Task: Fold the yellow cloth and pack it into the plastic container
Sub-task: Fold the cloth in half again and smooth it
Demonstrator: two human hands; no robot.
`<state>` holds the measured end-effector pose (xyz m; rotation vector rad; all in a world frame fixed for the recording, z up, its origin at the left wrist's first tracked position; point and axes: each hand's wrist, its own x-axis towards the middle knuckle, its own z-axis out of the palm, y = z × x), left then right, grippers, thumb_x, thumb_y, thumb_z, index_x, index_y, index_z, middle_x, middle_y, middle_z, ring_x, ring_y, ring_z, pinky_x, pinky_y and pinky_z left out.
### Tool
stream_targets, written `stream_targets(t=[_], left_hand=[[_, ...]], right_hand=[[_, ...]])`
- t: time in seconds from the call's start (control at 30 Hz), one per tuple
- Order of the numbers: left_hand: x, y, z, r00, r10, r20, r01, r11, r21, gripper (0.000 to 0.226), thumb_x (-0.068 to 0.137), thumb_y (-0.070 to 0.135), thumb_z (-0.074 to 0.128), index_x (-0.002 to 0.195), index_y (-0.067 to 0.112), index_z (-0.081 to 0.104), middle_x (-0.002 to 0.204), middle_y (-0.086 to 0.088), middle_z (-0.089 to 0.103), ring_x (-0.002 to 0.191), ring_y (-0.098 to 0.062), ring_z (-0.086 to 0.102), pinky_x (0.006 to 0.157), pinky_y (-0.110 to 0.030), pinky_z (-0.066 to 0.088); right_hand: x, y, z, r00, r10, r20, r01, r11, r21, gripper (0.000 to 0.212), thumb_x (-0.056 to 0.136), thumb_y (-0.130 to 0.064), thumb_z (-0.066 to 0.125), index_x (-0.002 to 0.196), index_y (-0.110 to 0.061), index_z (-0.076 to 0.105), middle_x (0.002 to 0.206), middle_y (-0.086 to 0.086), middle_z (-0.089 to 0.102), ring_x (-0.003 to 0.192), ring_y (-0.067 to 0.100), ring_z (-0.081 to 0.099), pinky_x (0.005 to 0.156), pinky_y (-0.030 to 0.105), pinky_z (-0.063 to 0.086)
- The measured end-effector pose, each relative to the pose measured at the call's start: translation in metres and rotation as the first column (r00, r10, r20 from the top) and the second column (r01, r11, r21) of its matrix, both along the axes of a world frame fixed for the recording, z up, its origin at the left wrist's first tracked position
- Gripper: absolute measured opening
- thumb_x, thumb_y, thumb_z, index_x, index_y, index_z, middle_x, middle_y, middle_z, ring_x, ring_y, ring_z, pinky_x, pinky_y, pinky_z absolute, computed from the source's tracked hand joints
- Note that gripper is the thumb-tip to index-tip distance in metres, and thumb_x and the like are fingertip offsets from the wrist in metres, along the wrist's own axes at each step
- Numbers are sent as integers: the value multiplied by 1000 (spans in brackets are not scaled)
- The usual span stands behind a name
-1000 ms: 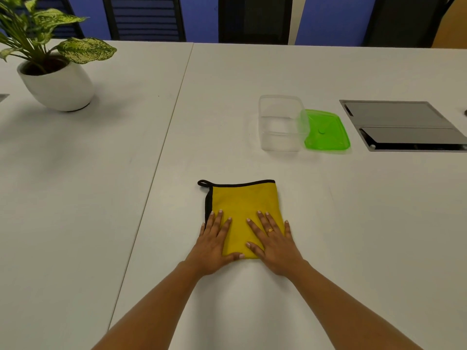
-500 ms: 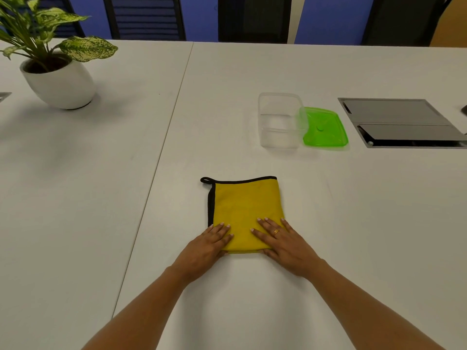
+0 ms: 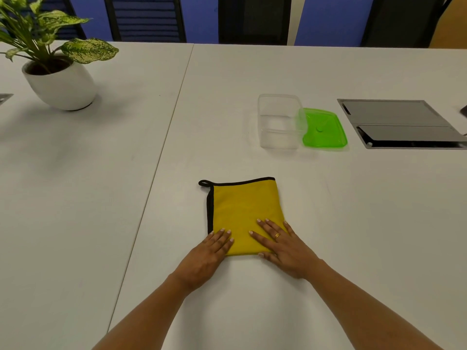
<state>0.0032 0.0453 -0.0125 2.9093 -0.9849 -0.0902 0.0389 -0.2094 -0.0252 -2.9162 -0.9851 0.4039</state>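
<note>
The yellow cloth [image 3: 242, 210] with black trim and a small loop lies folded flat on the white table [image 3: 353, 223] in front of me. My left hand [image 3: 209, 253] rests flat on its near left corner, fingers together. My right hand [image 3: 283, 246], wearing a ring, lies flat on its near right corner with fingers spread. Neither hand grips the cloth. The clear plastic container [image 3: 279, 122] stands open farther back and to the right, with its green lid [image 3: 323, 128] lying beside it on the right.
A potted plant in a white pot [image 3: 60, 84] stands at the far left. A grey cable hatch [image 3: 401, 123] is set into the table at the right. A seam [image 3: 161, 147] runs between two tables. Dark chairs stand behind the far edge.
Both hands have slid back toward me along the cloth, from its middle to its near edge. The cloth stays folded in place.
</note>
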Motion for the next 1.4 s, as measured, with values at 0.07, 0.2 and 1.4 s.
stream_targets(t=[0.07, 0.2, 1.4], left_hand=[[0, -2, 2, 998, 43, 45, -44, 999, 15, 71, 100, 26, -5, 115, 18, 64, 117, 0, 69, 108, -14, 65, 89, -25, 51], [1, -6, 11, 998, 58, -30, -57, 998, 28, 71, 99, 34, 2, 105, 20, 71, 112, 2, 72, 103, -12, 68, 86, -23, 53], [49, -46, -28, 751, 647, -129, -659, 722, -211, 64, 97, 44, 25, 146, 17, -7, 159, -4, -5, 146, -17, -7, 114, -31, -11]], right_hand=[[0, 2, -3, 999, -46, -13, 47, 999, 21, 54, 94, -54, 15, 137, -45, -16, 154, -10, -17, 145, 14, -14, 118, 44, -5], [0, 2, -5, 997, -72, -42, 74, 997, 39, 53, 95, -53, 17, 135, -48, -18, 152, -12, -21, 146, 13, -13, 117, 48, -2], [24, 67, -9, 891, -434, 135, 382, 875, 296, 60, 92, -40, 46, 142, -11, 33, 150, 7, 36, 140, 24, 32, 114, 42, 17]])
